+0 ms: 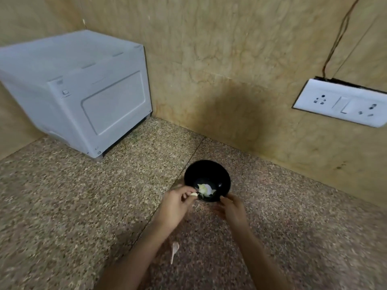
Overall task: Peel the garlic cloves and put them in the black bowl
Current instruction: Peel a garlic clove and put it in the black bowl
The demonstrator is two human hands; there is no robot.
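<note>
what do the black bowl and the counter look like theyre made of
The black bowl looks like glossy plastic or glazed ceramic: a small bright highlight sits on its smooth inner wall, and the look doesn't settle which. The counter looks like polished speckled granite: fine tan and brown grains, with a straight seam between slabs.

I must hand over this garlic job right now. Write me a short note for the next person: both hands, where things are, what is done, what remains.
Left hand: holds a garlic clove in its fingertips at the near rim of the black bowl.
Right hand: touches the bowl's near right rim; its grip is blurred.
Bowl: on the counter, with pale garlic pieces inside.
Peel scrap: on the counter near the forearms.
Done: some garlic is in the bowl.
Left: drop this clove in. No other cloves are visible.
</note>
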